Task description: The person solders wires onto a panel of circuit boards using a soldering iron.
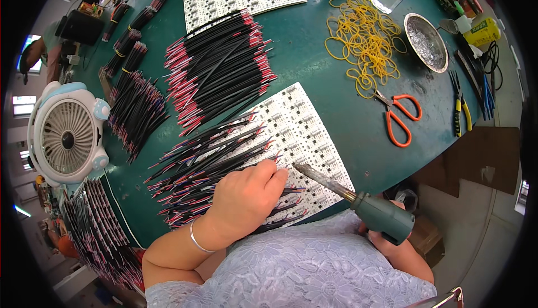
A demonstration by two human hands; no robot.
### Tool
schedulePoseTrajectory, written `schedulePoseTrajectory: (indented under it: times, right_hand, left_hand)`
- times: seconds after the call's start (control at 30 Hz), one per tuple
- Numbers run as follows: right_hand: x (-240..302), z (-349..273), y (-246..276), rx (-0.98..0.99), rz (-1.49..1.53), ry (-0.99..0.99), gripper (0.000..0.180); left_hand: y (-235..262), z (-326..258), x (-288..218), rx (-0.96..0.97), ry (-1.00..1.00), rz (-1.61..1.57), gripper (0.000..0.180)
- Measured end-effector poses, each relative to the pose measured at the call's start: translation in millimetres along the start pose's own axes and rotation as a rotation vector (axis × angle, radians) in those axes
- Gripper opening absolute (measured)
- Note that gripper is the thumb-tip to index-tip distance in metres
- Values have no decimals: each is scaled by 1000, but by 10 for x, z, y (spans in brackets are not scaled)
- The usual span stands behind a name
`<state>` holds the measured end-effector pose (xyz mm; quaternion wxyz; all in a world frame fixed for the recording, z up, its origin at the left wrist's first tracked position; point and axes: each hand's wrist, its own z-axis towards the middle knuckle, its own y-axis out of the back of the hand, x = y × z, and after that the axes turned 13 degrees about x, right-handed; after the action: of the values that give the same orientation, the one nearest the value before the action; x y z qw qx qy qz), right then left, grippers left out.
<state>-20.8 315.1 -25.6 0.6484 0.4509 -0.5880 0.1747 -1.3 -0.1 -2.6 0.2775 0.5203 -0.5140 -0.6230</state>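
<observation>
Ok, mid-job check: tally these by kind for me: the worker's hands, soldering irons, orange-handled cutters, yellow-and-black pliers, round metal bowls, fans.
Hands: 2, left hand and right hand
Soldering iron: 1, held in the right hand
Orange-handled cutters: 1
Yellow-and-black pliers: 1
Round metal bowl: 1
Fan: 1
Total: 7

The person wears a pale lavender-grey lace top point(314, 271), its surface covered in large flowers with broad petals and smaller leafy shapes between them. The left sleeve point(174, 294) and right sleeve point(412, 285) are short and made of the same lace, leaving the forearms point(176, 249) bare. The left hand point(249, 193) and right hand point(384, 245) are bare too, and a bangle point(193, 234) (slim, rounded, silver-coloured) rings the left wrist point(206, 234).
</observation>
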Motion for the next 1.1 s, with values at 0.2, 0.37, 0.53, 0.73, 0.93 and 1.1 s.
schedulePoseTrajectory:
  times: [0.2,0.37,0.53,0.73,0.93,1.1]
  right_hand:
    - [34,170,15,16,-120,106,20]
    - [-67,93,-100,-71,-1,4,16]
    - [-83,22,-7,-32,-18,98,26]
    - [5,246,282,-696,446,-1,45]
    - [-62,482,1103,-1029,122,204,30]
    - [-152,476,1159,-1071,8,19,25]
  left_hand:
    - [57,-7,-11,122,23,32,21]
    - [91,20,-18,175,24,69,21]
    - [127,33,-18,192,30,86,22]
    - [130,49,-47,217,35,34,23]
    - [75,31,-54,122,-33,111,20]
    - [22,21,18,67,-28,55,19]
